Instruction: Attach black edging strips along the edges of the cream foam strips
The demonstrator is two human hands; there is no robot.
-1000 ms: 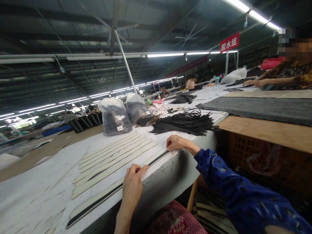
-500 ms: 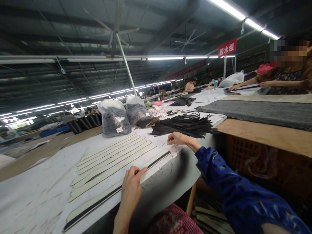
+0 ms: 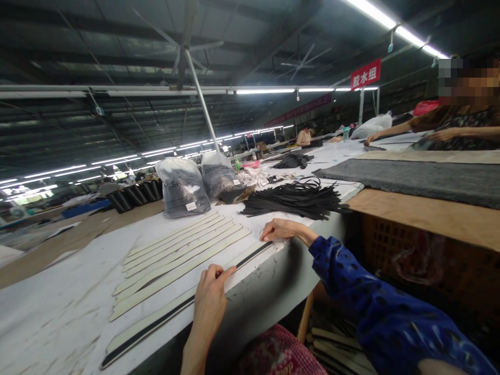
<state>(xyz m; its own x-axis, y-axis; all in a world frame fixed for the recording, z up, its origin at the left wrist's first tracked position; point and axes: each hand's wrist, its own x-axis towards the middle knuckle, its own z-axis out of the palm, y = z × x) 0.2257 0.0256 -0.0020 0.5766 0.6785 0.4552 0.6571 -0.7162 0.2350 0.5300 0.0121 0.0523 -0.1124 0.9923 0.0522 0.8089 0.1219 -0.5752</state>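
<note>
A long cream strip (image 3: 117, 341) with a black band (image 3: 156, 323) along it lies slantwise near the edge of the white-covered table (image 3: 58, 312). My left hand (image 3: 213, 291) rests on its middle, fingers bent and pressed onto the strip. At the strip's far right end is my right hand (image 3: 275, 230), its fingertips pinched together; anything between them is too small to make out. Several cream strips with dark edges (image 3: 183, 260) lie side by side beyond my left hand.
Behind my right hand lies a heap of black strips (image 3: 292, 200). Two filled plastic bags (image 3: 183, 190) stand at the back. A grey fabric piece (image 3: 410, 179) covers a board at right. Another person's hands (image 3: 445, 135) work at the far right; an orange crate (image 3: 390, 255) sits below.
My right hand has moved slightly left and down, onto the far end of the banded strip. My left hand stays in place. The other person's nearer hand has shifted slightly.
</note>
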